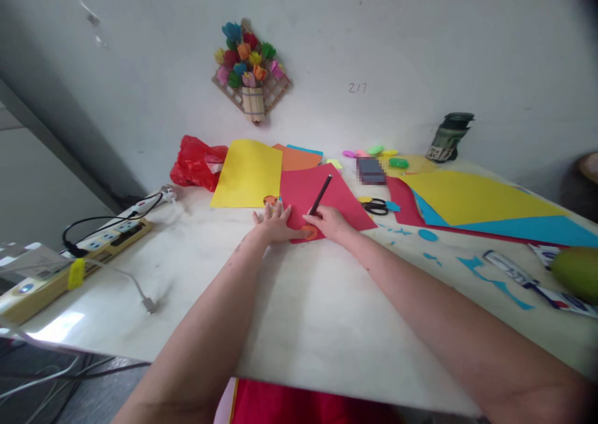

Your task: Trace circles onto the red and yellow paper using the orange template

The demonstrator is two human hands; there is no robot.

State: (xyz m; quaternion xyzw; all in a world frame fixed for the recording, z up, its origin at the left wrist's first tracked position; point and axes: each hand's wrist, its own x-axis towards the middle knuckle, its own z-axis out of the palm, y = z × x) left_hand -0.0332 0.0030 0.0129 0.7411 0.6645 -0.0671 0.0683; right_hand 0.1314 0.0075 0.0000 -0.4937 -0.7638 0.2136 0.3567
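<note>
While R hand [329,223] clamps pen [321,195] btwn fingers, L hand [274,223] splays its fingers, thumb on orange disc [309,231], red paper [339,195] below it; prob. best: press disc flat, keep pen upright.

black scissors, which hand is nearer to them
Right. The right hand, gripping a black pen on the red sheet, is just left of the black scissors; the left hand lies spread farther left, at the sheet's left edge.
</note>
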